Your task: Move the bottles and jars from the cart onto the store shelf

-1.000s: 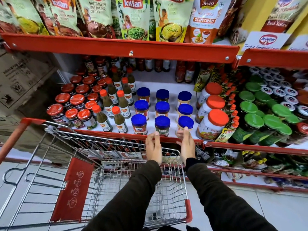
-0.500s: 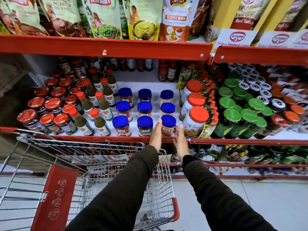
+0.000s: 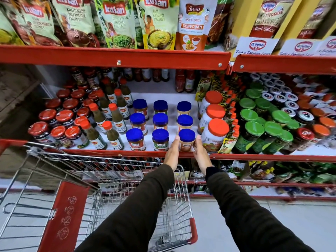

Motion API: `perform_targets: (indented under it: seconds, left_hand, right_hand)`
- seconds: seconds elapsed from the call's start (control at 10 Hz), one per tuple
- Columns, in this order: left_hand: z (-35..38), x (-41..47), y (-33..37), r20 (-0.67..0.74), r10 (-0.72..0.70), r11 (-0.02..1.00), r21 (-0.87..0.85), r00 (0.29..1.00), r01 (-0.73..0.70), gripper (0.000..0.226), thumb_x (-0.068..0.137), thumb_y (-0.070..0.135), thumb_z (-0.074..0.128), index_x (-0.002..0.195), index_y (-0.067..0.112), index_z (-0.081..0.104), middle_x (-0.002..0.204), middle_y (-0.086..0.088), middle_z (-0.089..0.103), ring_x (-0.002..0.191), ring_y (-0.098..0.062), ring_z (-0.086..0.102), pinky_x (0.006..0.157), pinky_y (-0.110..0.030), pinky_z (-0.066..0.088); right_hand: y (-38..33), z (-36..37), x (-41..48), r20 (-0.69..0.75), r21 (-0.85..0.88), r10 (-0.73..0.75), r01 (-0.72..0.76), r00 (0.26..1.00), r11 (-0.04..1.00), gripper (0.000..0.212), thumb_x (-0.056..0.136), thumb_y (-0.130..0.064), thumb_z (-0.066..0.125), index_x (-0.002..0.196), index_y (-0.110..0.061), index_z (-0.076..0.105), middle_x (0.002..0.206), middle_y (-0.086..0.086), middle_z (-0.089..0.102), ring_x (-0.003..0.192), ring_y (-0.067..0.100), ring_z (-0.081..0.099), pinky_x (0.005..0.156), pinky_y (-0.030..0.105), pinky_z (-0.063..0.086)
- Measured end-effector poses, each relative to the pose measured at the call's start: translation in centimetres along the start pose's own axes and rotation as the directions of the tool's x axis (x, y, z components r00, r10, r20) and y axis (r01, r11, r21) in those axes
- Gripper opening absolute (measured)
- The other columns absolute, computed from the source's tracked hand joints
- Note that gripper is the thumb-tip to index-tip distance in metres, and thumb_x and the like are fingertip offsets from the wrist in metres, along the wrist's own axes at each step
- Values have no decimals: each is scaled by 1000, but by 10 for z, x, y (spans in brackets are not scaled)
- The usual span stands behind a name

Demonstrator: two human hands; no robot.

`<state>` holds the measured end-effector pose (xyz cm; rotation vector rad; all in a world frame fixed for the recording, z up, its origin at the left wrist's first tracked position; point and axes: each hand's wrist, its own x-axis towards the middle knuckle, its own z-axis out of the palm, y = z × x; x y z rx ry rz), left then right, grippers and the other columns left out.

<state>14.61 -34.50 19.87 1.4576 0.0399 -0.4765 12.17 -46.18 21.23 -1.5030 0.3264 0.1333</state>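
My left hand [image 3: 172, 153] and right hand [image 3: 201, 154] cup the front blue-lidded jar [image 3: 187, 140] at its waist, at the shelf [image 3: 101, 152] lip, 12 o'clock from the cart [image 3: 116, 179]. I judge it rigid, probably breakable, smooth-sided and fairly light. Its label reads "VEEBA"; the pouches [image 3: 116, 22] above read "Kissan".
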Motion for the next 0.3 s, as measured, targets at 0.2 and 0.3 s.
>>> perform_targets:
  seconds: [0.2, 0.3]
  left_hand:
    - [-4, -10, 0, -96, 64, 989, 136, 993, -50, 65, 99, 61, 31, 155, 28, 28, 164, 2, 28, 147, -12, 29, 113, -26, 21]
    - [-11, -18, 7, -161, 233, 961, 189, 959, -202, 50, 103, 45, 40, 150, 26, 39, 158, 1, 36, 138, -8, 38, 97, -6, 29]
  right_hand:
    - [-1, -7, -10, -62, -118, 1, -9, 998, 993, 77, 92, -72, 31, 154, -26, 32, 162, 2, 35, 147, 20, 35, 123, 49, 24]
    - [-8, -26, -28, -180, -48, -51, 43, 982, 998, 57, 103, -47, 35, 144, -8, 47, 147, 11, 54, 130, 25, 56, 112, 42, 42]
